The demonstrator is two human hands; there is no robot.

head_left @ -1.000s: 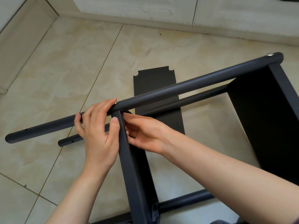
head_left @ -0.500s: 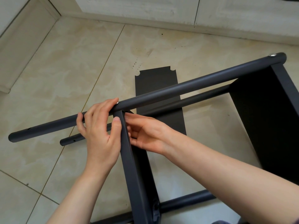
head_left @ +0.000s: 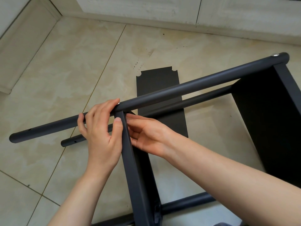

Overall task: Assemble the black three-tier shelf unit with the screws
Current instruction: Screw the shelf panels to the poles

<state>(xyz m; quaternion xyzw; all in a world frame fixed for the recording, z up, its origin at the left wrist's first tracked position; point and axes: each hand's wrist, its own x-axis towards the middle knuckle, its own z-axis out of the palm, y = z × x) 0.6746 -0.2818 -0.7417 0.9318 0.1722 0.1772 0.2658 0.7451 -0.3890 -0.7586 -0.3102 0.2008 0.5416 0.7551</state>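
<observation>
- The step in hand looked like fixing the middle shelf panel [head_left: 130, 154] to the upper pole [head_left: 187, 88] of the shelf unit, which lay on its side on the tiled floor [head_left: 65, 70].
- The left hand [head_left: 101, 132] curled over that pole at the joint, its fingertips on a small silver screw [head_left: 119, 103] and its thumb pressed against the panel's edge.
- The right hand [head_left: 146, 132] reached in from the other side, fingers loosely bent against the panel just under the pole (whether it held a nut or anything else could not be told).
- One end panel [head_left: 268, 119] was already joined, a screw head [head_left: 275, 54] showing at the pole's far end.
- A loose third panel [head_left: 156, 82] lay flat on the floor beyond.
- Next, I judged, the screw needed turning home while the panel's corner stayed lined up with the hole.
</observation>
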